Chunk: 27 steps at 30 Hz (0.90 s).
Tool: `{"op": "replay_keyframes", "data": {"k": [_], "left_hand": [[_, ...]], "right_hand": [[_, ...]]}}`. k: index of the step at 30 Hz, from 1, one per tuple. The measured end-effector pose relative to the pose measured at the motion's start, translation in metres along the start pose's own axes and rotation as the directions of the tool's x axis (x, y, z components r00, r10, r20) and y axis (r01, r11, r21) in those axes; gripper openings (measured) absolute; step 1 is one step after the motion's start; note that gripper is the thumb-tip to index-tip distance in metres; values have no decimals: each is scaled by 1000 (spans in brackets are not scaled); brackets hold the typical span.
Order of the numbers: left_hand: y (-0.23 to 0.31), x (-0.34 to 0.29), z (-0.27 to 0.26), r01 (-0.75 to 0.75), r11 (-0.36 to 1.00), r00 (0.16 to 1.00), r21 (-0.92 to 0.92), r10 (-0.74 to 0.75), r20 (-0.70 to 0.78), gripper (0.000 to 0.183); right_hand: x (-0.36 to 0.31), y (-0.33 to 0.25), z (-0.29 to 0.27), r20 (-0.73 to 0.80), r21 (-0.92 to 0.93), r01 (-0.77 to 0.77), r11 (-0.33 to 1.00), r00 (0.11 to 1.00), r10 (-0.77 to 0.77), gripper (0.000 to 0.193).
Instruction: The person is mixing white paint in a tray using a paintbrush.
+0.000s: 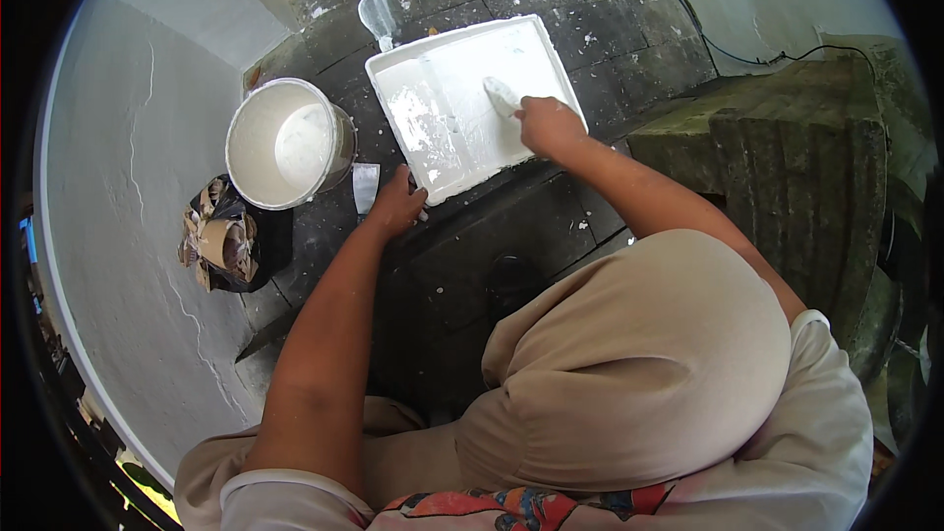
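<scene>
One white tray lay on the dark paving: my right hand, closed around a white-coated tool, held its long axis slanting away leftward over the tray; my left hand curled its fingers round the near-left corner.

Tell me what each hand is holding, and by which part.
Right hand: a white-coated tool, by its near end. Left hand: at the near left corner of the white tray; whether it grips can't be told.
</scene>
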<state>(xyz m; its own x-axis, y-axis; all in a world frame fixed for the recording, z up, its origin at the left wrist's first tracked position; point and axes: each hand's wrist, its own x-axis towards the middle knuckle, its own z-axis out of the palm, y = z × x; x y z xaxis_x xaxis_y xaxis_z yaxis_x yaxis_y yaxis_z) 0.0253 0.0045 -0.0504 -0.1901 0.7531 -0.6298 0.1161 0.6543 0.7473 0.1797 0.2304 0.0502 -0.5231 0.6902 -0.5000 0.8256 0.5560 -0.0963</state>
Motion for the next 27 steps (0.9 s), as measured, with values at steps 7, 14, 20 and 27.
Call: {"op": "replay_keyframes", "data": {"k": [7, 14, 20, 27], "left_hand": [[7, -2, -3, 46, 999, 999, -23, -46, 18, 41], [1, -2, -4, 2, 999, 1000, -36, -2, 4, 42], [6, 0, -1, -2, 995, 999, -98, 5, 34, 42], [-1, -2, -2, 0, 996, 1000, -91, 0, -4, 40]], "right_hand": [[-13, -32, -3, 112, 109, 88, 990, 989, -100, 27], [28, 30, -49, -128, 133, -149, 980, 978, 166, 28], [53, 25, -25, -156, 33, -84, 996, 984, 89, 24], [26, -46, 3, -36, 48, 266, 963, 964, -265, 26]]}}
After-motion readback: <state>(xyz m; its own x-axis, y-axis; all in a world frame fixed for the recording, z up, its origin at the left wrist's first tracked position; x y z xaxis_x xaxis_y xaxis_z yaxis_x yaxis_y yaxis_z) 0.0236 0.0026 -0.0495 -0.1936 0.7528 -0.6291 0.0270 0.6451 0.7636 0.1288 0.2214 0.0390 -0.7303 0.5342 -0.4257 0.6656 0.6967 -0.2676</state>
